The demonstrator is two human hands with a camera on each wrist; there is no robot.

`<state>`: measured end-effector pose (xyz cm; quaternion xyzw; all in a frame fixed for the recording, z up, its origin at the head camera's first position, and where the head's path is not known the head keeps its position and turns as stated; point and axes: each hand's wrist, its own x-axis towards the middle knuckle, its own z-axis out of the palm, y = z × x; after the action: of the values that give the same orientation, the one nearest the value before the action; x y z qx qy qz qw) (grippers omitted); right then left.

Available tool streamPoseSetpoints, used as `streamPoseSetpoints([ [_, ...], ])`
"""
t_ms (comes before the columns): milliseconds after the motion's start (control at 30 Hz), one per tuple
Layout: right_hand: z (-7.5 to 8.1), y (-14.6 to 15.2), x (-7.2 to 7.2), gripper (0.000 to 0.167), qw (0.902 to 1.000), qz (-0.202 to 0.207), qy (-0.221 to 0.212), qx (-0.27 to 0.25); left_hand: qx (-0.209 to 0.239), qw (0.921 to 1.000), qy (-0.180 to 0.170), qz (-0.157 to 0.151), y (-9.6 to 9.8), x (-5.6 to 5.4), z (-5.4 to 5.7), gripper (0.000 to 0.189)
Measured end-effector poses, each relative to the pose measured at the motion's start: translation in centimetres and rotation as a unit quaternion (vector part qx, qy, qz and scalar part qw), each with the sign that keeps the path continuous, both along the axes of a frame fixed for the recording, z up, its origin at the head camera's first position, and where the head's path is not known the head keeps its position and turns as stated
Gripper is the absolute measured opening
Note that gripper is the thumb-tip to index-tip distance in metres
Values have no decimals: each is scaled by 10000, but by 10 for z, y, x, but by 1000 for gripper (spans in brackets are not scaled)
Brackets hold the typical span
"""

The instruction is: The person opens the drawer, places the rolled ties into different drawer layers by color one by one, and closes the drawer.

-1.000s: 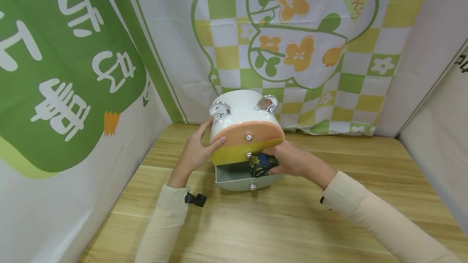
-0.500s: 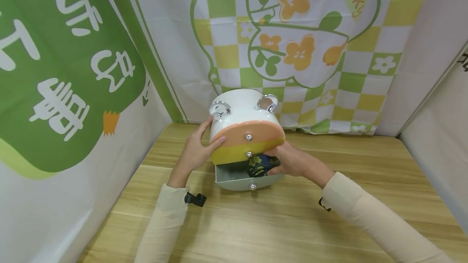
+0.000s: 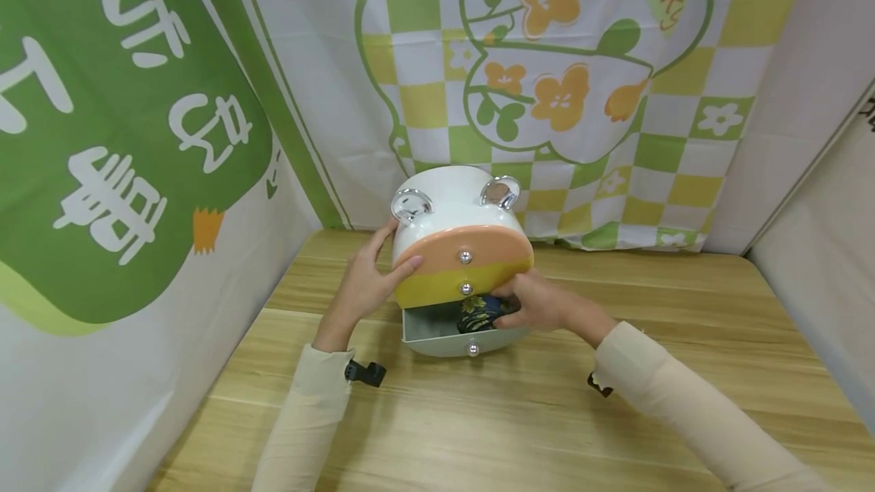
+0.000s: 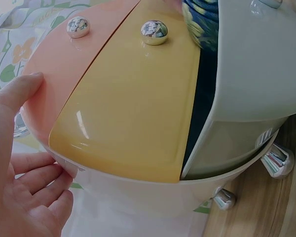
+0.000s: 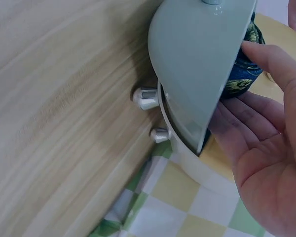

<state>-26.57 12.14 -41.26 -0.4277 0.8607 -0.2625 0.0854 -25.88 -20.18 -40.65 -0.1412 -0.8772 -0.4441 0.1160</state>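
Note:
A small drawer cabinet (image 3: pixel 447 187) with a white body and silver round ears stands on the table. Its peach drawer (image 3: pixel 440 249) and yellow drawer (image 3: pixel 429 290) are closed; the grey-green bottom drawer (image 3: pixel 440 345) is pulled out. My left hand (image 3: pixel 362 283) grips the cabinet's left side, thumb on the peach front and fingers around the side. In the right hand (image 3: pixel 543 304) is a rolled bundle of dark blue cloth (image 5: pixel 242 79) with a yellow-green leaf pattern, held between thumb and fingers. The bundle sits partly inside the bottom drawer, and its right end is hidden by the hand.
The wooden table (image 3: pixel 478 424) extends in front of the cabinet and to both sides. Close behind it hangs a green-and-yellow checked cloth (image 3: pixel 656 158). Silver feet (image 5: pixel 145 98) show under the cabinet in the wrist views.
My right hand and the cloth bundle have shifted slightly left and down, deeper into the bottom drawer. The left hand and the cabinet have stayed in place.

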Motion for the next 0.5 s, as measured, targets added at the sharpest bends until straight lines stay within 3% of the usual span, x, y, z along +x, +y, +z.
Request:
streamPoseSetpoints([
  [200,-9,-3,-5,10,9975,-98,-683,-125,-7,10000,46,-34,0,0,0,89],
  [500,-15,-8,-8,33,9981,-194,-589,-49,8,10000,-7,-38,-1,1,1,90],
])
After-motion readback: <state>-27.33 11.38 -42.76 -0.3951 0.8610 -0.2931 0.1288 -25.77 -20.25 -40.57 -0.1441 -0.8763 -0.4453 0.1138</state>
